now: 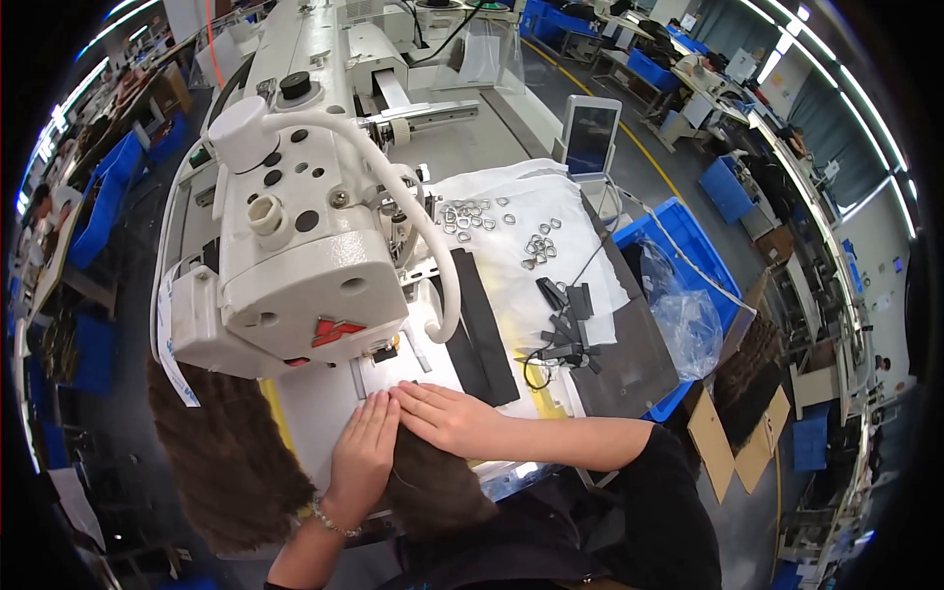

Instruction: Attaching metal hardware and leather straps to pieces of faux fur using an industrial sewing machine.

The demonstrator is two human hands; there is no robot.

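Observation:
My left hand (364, 444), with a bead bracelet at the wrist, lies flat with its fingers stretched forward. My right hand (447, 418) reaches in from the right, fingers extended, its tips meeting those of the left. Under and between them is a brown furry piece (438, 497) that hangs toward my lap; the hands cover its far edge. Both hands rest on the white bed just in front of a large white sewing machine (305, 246). The needle area (385, 352) is just beyond my fingertips, partly hidden by the machine head.
More brown fur (221, 447) drapes at the left. Right of the machine lie long black strips (477, 329), a white cloth (595, 280) with several metal D-rings (539, 248), and short black tabs (565, 329). A small screen (590, 136) and a blue crate (710, 265) with clear plastic stand beyond.

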